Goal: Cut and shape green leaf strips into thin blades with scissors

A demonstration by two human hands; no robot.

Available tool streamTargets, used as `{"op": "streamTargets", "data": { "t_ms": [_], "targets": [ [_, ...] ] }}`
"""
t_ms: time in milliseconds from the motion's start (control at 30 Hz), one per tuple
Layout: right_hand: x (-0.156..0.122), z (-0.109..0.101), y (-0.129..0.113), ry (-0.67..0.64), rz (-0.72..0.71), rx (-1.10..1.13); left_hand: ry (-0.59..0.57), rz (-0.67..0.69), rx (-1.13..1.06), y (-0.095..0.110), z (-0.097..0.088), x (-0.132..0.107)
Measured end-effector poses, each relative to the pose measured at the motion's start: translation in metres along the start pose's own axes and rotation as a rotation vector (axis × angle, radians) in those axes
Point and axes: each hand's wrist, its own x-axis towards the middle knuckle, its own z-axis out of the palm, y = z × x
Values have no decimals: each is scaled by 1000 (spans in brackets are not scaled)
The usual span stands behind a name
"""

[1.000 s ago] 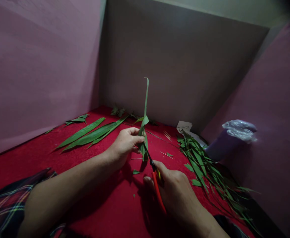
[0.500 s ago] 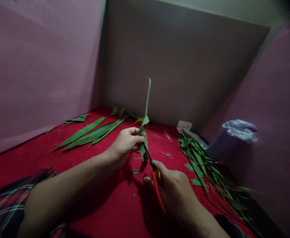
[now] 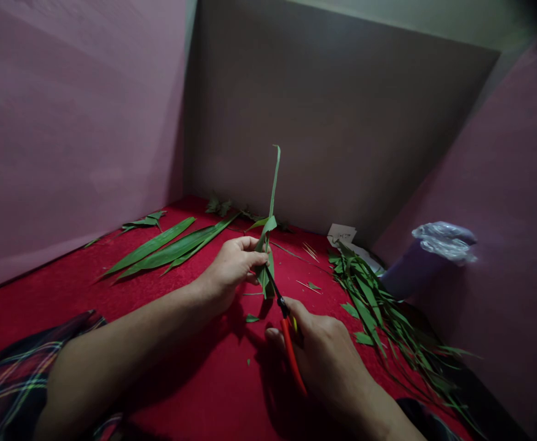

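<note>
My left hand point(image 3: 231, 267) pinches a long green leaf point(image 3: 270, 205) and holds it upright over the red cloth point(image 3: 195, 361). In my right hand point(image 3: 326, 355) are red-handled scissors point(image 3: 289, 343), fingers closed round the handles. The dark blades point up and left into the lower part of the leaf, just below my left fingers. A small green offcut point(image 3: 251, 318) lies on the cloth under the hands.
Several long whole leaves point(image 3: 167, 248) lie at the back left. A heap of cut leaf strips point(image 3: 378, 306) spreads along the right side. A purple container lined with clear plastic point(image 3: 427, 254) stands at the right wall, white paper point(image 3: 341, 233) behind. Pink walls enclose the space.
The top of the held leaf has leaned slightly to the right. Both hands and the scissors stay nearly where they were.
</note>
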Motion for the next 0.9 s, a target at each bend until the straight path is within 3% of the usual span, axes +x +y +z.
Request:
{"op": "streamTargets", "data": {
  "t_ms": [900],
  "targets": [
    [1, 0, 0, -5, 6, -3, 15, -13, -8, 1, 1, 0]
  ]
}}
